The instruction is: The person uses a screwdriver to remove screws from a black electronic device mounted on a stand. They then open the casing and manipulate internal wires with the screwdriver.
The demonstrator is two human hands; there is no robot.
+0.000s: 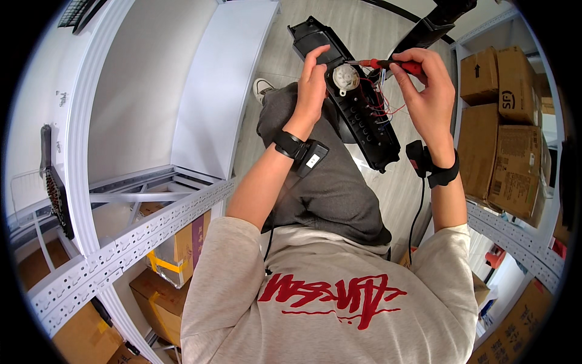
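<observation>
A long black plastic casing [310, 39] lies slantwise over my left knee, its inner side facing up. Set in it is a round whitish part [346, 77] with a lug, and thin red, white and blue wires [381, 100] loop out along the right side. My left hand [311, 91] holds the casing's left edge, with index finger and thumb reaching over it. Pinched in my right hand [427, 85] is a screwdriver [373, 63] with a red and black handle. It points left, its tip at the upper rim of the round part.
Beyond the casing stands a black object [433, 27] on the wood-look floor [397, 188]. Cardboard boxes [512, 161] fill the metal shelf on the right. To the left is a white shelf unit [212, 79] above more boxes [160, 297]. A black cable [418, 212] hangs from my right wrist strap.
</observation>
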